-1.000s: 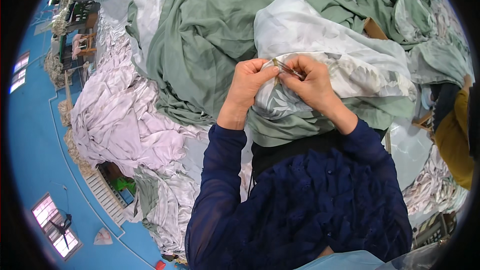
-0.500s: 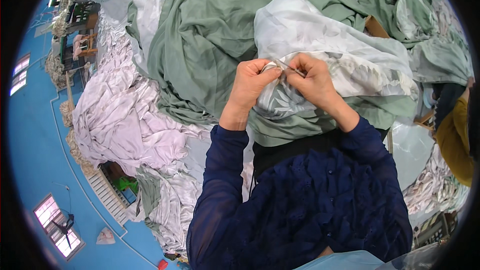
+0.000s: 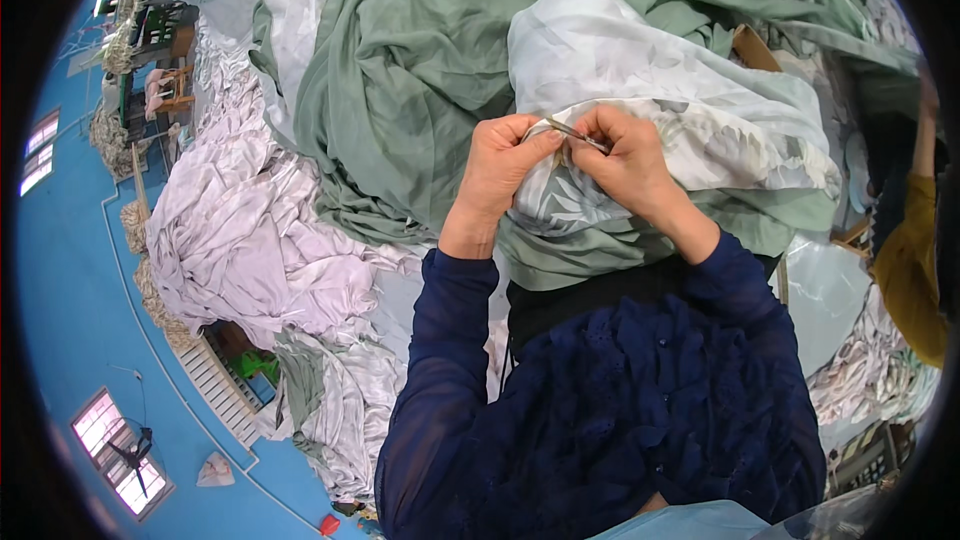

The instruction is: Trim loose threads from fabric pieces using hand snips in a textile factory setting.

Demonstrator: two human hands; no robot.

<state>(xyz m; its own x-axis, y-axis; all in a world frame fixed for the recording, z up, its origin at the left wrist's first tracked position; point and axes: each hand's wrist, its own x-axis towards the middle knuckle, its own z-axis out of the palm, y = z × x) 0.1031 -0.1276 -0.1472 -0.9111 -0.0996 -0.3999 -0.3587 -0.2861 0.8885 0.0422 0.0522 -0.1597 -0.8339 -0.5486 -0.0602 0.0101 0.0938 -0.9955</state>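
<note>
My left hand (image 3: 500, 168) pinches the edge of a white cloth with a grey-green leaf print (image 3: 655, 55) between thumb and fingertips. Close beside it, my right hand (image 3: 630, 158) grips a slim, pointed metal tool (image 3: 577, 134). The tool's tip reaches the cloth edge at my left thumb; whether it is tweezers, snips or a seam ripper is too small to tell. The printed cloth is bunched over sage-green fabric (image 3: 410, 70), which spreads leftward and hangs down in front of me.
A pale lilac heap of cloth (image 3: 265, 235) lies at the left, with more white cloth (image 3: 350, 420) below it. A person in a mustard sleeve (image 3: 910, 270) is at the far right. A brown cardboard piece (image 3: 752, 48) pokes out behind the printed cloth.
The metal tool shows more plainly between my hands, which have hardly moved. At the right, the green cloth near the other person has been lifted and pulled tight, uncovering dark clothing.
</note>
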